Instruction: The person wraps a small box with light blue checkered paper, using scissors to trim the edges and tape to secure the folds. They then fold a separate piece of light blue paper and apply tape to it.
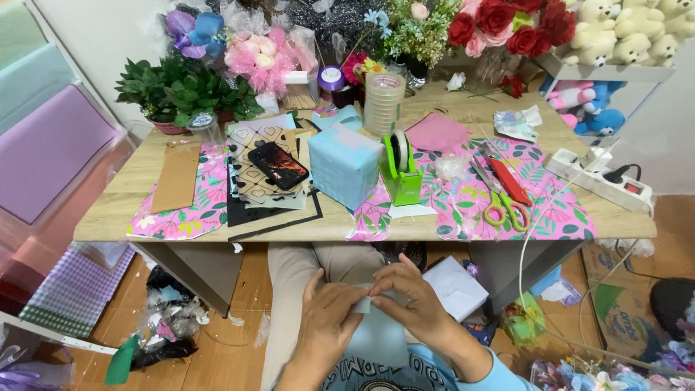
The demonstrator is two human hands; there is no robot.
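Observation:
Below the table edge, over my lap, my left hand and my right hand meet on a pale blue sheet of paper. Both pinch its top edge between thumb and fingers, where it looks folded. On the wooden table above them stands a box wrapped in light blue paper, next to a green tape dispenser.
Scissors and a red cutter lie on floral paper at right. A phone rests on patterned sheets. Flowers, a potted plant, tape rolls and a power strip line the back and right. Scraps litter the floor.

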